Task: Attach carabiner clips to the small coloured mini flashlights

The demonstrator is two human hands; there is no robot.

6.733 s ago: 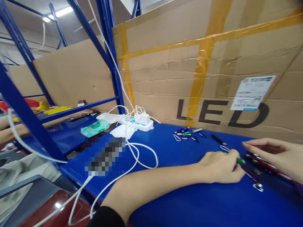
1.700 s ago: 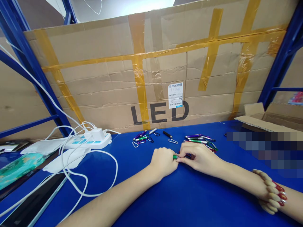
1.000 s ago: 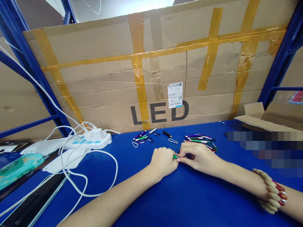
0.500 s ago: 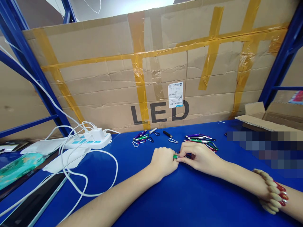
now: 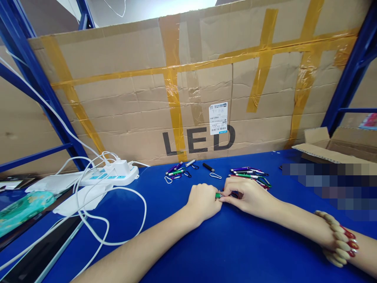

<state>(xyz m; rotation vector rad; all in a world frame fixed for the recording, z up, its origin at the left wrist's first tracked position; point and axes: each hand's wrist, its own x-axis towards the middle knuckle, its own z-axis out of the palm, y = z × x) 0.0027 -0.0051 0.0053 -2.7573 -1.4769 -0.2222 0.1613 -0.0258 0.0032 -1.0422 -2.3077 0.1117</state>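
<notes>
My left hand point(image 5: 204, 201) is closed in a fist around a small green keychain flashlight point(image 5: 218, 195). Only a short green, metallic end of it shows between the hands. Thumb and index finger of my right hand point(image 5: 247, 194) pinch that end, touching my left fist. Something dark shows below the right fingers, too hidden to name. Behind my right hand lies a pile of keychain flashlights point(image 5: 247, 170) in purple, green and red with carabiner clips. Further left is another group of small flashlights point(image 5: 176, 172), purple and green. A black flashlight point(image 5: 208, 167) with a silver carabiner lies between the groups.
A white power strip point(image 5: 134, 173) with looping white cables point(image 5: 145, 204) stands at left, near a dark-screened device point(image 5: 44, 251). Large taped cardboard point(image 5: 141, 114) closes off the back of the blue table point(image 5: 235, 251). An open carton point(image 5: 318, 151) sits at right, between blue rack posts.
</notes>
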